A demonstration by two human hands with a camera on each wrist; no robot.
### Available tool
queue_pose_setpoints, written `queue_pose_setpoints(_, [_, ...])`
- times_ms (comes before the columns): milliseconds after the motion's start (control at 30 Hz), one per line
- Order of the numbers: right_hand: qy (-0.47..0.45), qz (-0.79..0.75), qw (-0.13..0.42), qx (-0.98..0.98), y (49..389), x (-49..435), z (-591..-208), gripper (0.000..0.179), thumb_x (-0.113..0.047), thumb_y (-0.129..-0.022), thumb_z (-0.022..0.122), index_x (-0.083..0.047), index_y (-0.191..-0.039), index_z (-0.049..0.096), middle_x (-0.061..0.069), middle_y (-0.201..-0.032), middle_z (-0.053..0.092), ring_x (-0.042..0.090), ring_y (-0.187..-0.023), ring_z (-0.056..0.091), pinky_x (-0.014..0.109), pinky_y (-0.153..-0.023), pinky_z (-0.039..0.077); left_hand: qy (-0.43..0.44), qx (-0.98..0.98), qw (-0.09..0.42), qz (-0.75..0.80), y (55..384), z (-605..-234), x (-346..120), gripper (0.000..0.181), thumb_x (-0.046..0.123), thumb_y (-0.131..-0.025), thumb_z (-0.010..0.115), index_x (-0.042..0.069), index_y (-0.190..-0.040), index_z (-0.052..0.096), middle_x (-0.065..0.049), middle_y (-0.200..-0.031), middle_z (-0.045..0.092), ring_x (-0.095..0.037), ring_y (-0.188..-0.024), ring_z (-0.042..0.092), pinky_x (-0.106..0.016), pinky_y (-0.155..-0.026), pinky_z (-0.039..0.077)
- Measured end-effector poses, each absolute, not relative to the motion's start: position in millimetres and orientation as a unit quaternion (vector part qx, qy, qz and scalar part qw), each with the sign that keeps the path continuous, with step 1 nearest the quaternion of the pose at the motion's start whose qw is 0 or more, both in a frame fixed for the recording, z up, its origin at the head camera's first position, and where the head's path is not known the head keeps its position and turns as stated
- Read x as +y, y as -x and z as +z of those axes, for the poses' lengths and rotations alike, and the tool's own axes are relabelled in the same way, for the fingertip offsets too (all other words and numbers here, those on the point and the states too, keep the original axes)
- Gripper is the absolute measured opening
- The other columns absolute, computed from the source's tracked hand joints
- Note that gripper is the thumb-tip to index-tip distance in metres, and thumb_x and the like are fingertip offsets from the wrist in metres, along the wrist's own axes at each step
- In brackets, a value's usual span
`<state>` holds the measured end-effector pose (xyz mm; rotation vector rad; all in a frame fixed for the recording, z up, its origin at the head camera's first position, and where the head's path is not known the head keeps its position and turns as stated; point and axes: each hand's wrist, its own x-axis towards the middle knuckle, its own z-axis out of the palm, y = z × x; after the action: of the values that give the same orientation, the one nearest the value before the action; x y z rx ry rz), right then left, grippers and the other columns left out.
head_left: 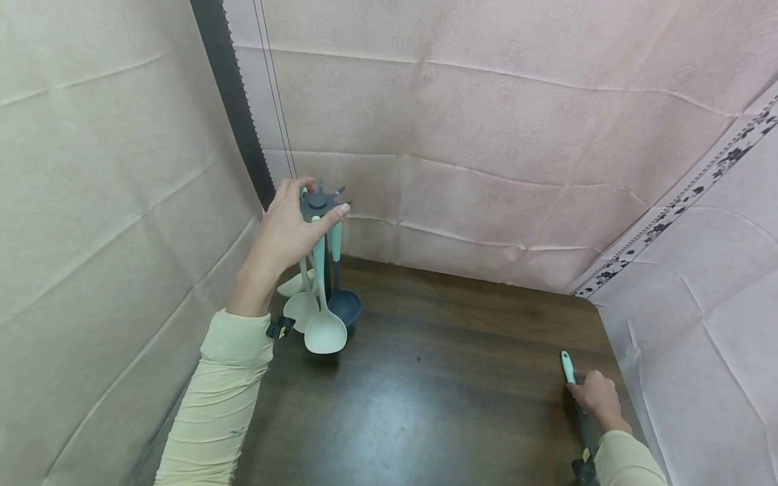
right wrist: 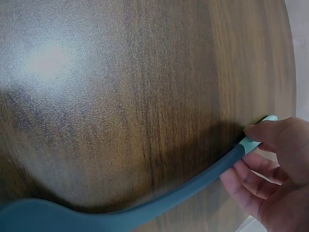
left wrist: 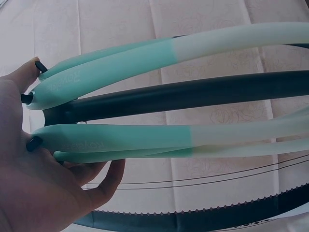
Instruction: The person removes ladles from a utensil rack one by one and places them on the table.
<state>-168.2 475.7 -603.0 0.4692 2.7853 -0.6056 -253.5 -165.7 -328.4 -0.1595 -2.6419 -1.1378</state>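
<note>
At the table's back left, my left hand (head_left: 288,226) grips the dark, star-shaped hook top of a utensil rack (head_left: 317,202), thumb in front and fingers behind. Several kitchen utensils with mint-green handles hang from it, among them a pale ladle (head_left: 326,333) and a dark blue one (head_left: 346,307). Their handles (left wrist: 111,137) surround the rack's dark pole (left wrist: 193,95) in the left wrist view. Near the right edge, my right hand (head_left: 598,398) pinches the mint-green handle of a dark blue utensil (right wrist: 193,186). Its wide head is partly cut off in the right wrist view.
The brown wood-grain table (head_left: 437,398) has a rounded back right corner. Pale patterned cloth (head_left: 486,135) hangs behind it, with more cloth on the left (head_left: 109,223) and right (head_left: 717,290). A dark strip (head_left: 237,101) runs down the back left corner.
</note>
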Motion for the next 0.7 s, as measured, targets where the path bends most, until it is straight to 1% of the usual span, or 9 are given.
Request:
queue_pose_setpoints(233, [-0.156,-0.196,0.129,0.959,168.4,476.6,-604.2,0.056,-0.018,-0.097,0.066,0.015,-0.141,0.054,0.028,-0.099,0.062,0.031,-0.077,0.058,0.036,-0.059,0.047,0.053,-0.909,0.128,-0.393,252.3,-328.4,-165.4,0.097,0.080,-0.089,0.060,0.012,-0.156,0.042,-0.012,-0.158,0.039,-0.036,-0.135,0.048,-0.063,-0.108,0.043])
queue_pose_setpoints(300, [-0.145,-0.187,0.123,0.964,168.5,477.4,-604.8,0.056,-0.018,-0.096,0.066,0.015,-0.139,0.056,0.031,-0.103,0.063,0.034,-0.078,0.058,0.040,-0.061,0.048,0.053,-0.909,0.129,-0.393,251.9,-328.2,-165.5,0.097,0.079,-0.089,0.060,0.012,-0.156,0.042,-0.013,-0.157,0.040,-0.036,-0.133,0.048,-0.063,-0.107,0.043])
queue_pose_setpoints(367, [-0.131,-0.173,0.112,0.970,168.2,477.4,-605.2,0.055,-0.018,-0.094,0.066,0.015,-0.137,0.058,0.032,-0.103,0.064,0.036,-0.079,0.057,0.045,-0.064,0.050,0.053,-0.910,0.128,-0.392,251.8,-327.7,-165.3,0.097,0.079,-0.089,0.060,0.012,-0.156,0.042,-0.014,-0.157,0.040,-0.036,-0.132,0.048,-0.063,-0.106,0.044])
queue_pose_setpoints(467, [-0.113,-0.158,0.098,0.976,168.0,476.8,-605.1,0.049,-0.017,-0.092,0.066,0.014,-0.130,0.062,0.029,-0.095,0.064,0.037,-0.077,0.056,0.050,-0.066,0.050,0.053,-0.910,0.127,-0.390,251.9,-326.9,-165.1,0.097,0.079,-0.089,0.060,0.012,-0.156,0.041,-0.014,-0.157,0.040,-0.037,-0.131,0.049,-0.063,-0.106,0.044])
queue_pose_setpoints(567, [-0.112,-0.155,0.097,0.977,168.3,475.6,-603.5,0.047,-0.016,-0.091,0.065,0.014,-0.127,0.061,0.023,-0.087,0.060,0.036,-0.075,0.055,0.051,-0.065,0.049,0.052,-0.911,0.125,-0.390,252.0,-326.7,-165.2,0.097,0.080,-0.089,0.060,0.012,-0.156,0.041,-0.014,-0.157,0.039,-0.037,-0.130,0.049,-0.063,-0.106,0.044])
queue_pose_setpoints(700, [-0.116,-0.148,0.109,0.976,168.0,475.1,-600.8,0.055,-0.021,-0.091,0.065,0.014,-0.132,0.056,0.032,-0.097,0.063,0.038,-0.077,0.058,0.054,-0.064,0.052,0.050,-0.912,0.123,-0.387,251.8,-326.9,-165.3,0.098,0.081,-0.088,0.059,0.013,-0.156,0.041,-0.014,-0.158,0.039,-0.037,-0.130,0.049,-0.063,-0.105,0.045])
